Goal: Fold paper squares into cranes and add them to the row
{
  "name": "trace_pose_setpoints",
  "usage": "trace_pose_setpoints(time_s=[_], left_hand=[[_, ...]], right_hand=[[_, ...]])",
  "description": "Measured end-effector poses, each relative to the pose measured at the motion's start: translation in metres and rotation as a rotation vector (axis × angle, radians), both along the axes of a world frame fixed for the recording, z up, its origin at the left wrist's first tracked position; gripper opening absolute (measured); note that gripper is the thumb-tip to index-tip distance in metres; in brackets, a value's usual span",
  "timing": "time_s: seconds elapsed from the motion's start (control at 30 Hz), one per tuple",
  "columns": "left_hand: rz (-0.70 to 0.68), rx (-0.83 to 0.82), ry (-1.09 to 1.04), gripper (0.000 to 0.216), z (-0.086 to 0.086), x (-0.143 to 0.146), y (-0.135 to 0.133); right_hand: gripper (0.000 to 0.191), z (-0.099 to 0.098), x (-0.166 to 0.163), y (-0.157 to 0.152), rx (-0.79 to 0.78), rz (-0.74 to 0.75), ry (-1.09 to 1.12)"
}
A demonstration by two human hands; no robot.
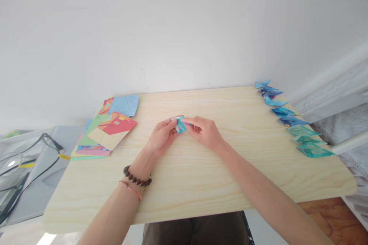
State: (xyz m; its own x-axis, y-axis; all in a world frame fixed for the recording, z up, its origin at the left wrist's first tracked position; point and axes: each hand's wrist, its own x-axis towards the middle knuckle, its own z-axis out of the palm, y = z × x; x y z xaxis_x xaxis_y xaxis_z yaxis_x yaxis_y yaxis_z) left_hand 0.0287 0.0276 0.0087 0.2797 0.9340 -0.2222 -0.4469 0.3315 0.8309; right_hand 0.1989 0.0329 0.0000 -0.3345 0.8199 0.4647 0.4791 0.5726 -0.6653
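Observation:
A small folded piece of teal paper [180,125] is pinched between both hands at the middle of the pale wooden table [201,183]. My left hand [161,136] grips its left side with thumb and fingers closed; the wrist wears a dark bead bracelet and a thin band. My right hand [203,131] pinches the right side, its fingers pressed together on the fold. The paper sits just above or on the tabletop; I cannot tell which.
A stack of coloured square papers [107,128] lies at the table's left edge. Several folded blue and teal paper shapes [290,120] line the right edge. A grey surface with cables [31,160] stands to the left. A white wall rises behind.

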Motion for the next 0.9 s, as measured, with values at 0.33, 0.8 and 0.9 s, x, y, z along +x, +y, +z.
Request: trace_pose_setpoints(time_s=[0.33,0.8,0.9], left_hand=[[0.019,0.036,0.040,0.035,0.0012,0.0012,-0.0016],[0.025,0.062,0.074,0.032,0.0015,0.0008,-0.0018],[0.007,0.073,0.131,0.033,0.0036,0.0000,-0.0032]], right_hand=[[0.030,0.0015,-0.0027,-0.0029,-0.197,-0.046,0.102],[0.025,0.0018,0.0025,0.0016,-0.460,0.106,0.218],[0.027,0.0022,0.0039,0.0035,-0.511,0.097,0.300]])
